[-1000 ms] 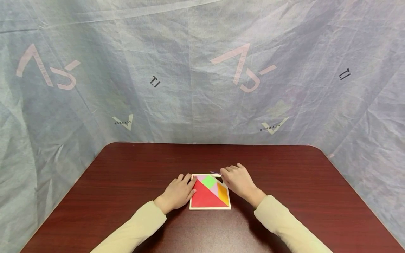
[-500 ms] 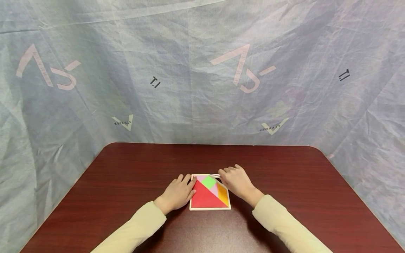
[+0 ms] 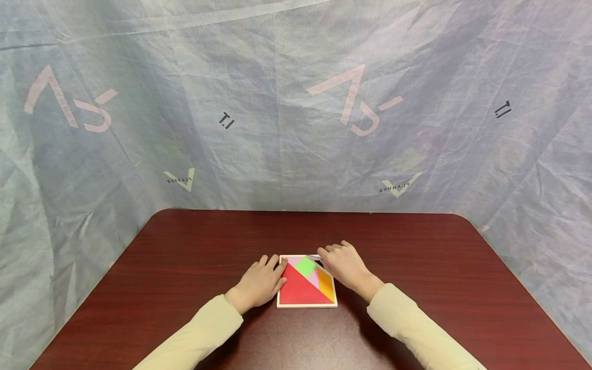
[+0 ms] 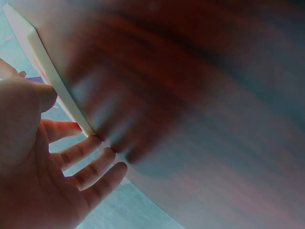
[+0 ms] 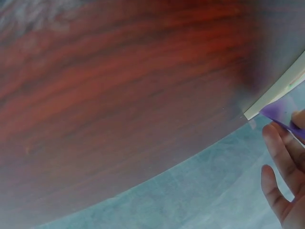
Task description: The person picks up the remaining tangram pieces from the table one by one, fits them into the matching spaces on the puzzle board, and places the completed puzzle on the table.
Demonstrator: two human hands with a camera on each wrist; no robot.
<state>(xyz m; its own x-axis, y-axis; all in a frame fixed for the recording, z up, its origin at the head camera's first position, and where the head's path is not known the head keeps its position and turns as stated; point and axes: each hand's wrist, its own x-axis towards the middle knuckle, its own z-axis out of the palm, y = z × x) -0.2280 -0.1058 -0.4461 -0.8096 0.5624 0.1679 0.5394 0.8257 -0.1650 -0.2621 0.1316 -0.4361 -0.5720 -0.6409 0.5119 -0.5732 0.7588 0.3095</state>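
Note:
A square tangram tray (image 3: 307, 306) with a pale rim lies on the table, holding a large red area (image 3: 300, 290), a green square (image 3: 306, 266), pink pieces (image 3: 313, 277) and an orange piece (image 3: 326, 284). My left hand (image 3: 259, 282) rests along the tray's left edge, fingers spread, thumb and index over the rim. At the far right corner, my right hand (image 3: 344, 264) pinches a purple tangram piece (image 5: 275, 112), held tilted at the tray's rim. Part of that corner shows a dark gap; my right fingers cover the rest.
The dark red wooden table (image 3: 208, 241) stretches around the tray on all sides. A grey cloth (image 3: 277, 103) with printed letters hangs behind and at both sides of it.
My right hand has shifted slightly left and inward over the tray's far right corner, bringing the purple tangram piece lower. The left hand and tray stay in place.

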